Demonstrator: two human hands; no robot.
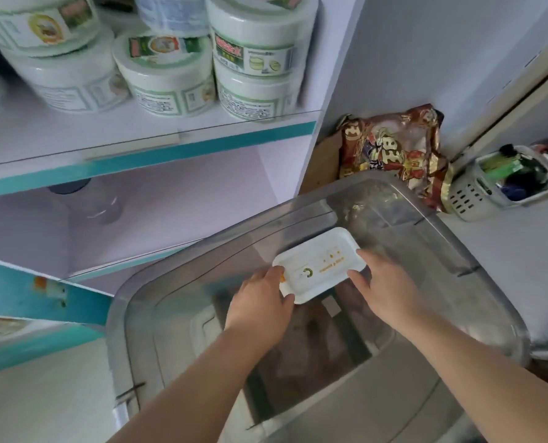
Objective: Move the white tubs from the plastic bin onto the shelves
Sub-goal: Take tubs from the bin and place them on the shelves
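Two bare forearms stretch forward and down into the clear plastic bin point(442, 266), and the flat white rectangular tub point(320, 266) sits between the hands, inside the bin. The left hand point(260, 302) grips the tub's near-left corner, thumb on the lid. The right hand point(384, 286) clasps the tub's right end, fingers curled along its edge. Round white tubs with green labels point(165, 75) stand stacked on the teal-edged white shelf point(106, 139), up and to the left of the bin.

We see soft, even light with faint shadows; motion blur smears the white tubs point(165, 75) at eleven o'clock, and shelf edges point(170, 153) bow toward the borders.
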